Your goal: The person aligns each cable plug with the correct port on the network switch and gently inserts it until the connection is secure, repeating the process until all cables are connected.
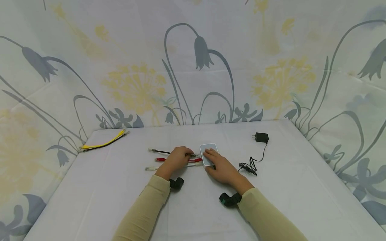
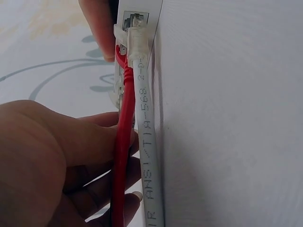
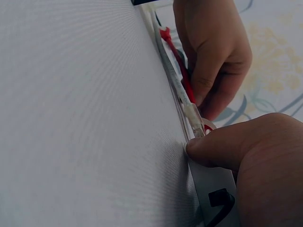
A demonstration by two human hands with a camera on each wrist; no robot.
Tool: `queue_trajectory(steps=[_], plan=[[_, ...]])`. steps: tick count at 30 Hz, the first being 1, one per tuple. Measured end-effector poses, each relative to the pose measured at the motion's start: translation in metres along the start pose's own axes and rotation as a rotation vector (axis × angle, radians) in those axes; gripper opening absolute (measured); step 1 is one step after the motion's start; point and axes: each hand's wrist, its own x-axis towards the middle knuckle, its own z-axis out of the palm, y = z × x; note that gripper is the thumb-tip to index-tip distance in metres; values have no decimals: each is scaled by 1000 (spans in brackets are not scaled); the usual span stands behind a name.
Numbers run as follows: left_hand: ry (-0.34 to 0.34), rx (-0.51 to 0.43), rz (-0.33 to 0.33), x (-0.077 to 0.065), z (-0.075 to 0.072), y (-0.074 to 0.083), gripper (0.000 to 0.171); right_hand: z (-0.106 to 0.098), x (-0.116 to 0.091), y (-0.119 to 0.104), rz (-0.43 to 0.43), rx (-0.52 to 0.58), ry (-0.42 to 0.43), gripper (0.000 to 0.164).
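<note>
A small white network switch [image 1: 209, 160] with a grey top lies mid-table. My right hand [image 1: 221, 169] holds it, fingers over the top and thumb [image 3: 213, 146] at its near edge. The white network cable [image 2: 144, 109] has its clear plug in a port of the switch. Beside it, the red network cable [image 2: 124, 142] also runs to the port side. My left hand [image 1: 178, 159] pinches the black network cable [image 1: 161, 151] close to its switch end. That plug lies by the ports; whether it is seated, I cannot tell.
A black power adapter [image 1: 261, 137] lies at the back right, its thin cord [image 1: 249, 167] bundled near the right hand. At the back left lie a yellow cable [image 1: 105, 143] and a black cable [image 1: 113, 141] together. Patterned cloth [image 1: 193, 83] rises behind the white table [image 1: 99, 201].
</note>
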Motion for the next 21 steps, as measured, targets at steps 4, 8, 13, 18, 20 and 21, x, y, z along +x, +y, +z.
queue_trajectory(steps=[4,8,13,18,20,21], plan=[[-11,-1,-18,0,-1,2,23,0,0,0,-1,1,4,58],[-19,8,-21,0,-1,4,22,0,0,0,-1,1,0,58],[-17,11,-13,1,-2,5,22,0,0,0,4,2,-6,58],[-12,2,-15,0,-3,6,22,-1,1,0,8,3,-12,58],[-9,-3,-17,0,-3,6,22,-1,1,0,6,2,-14,58],[-9,-9,-22,-1,-3,6,22,-1,1,0,6,1,-14,59]])
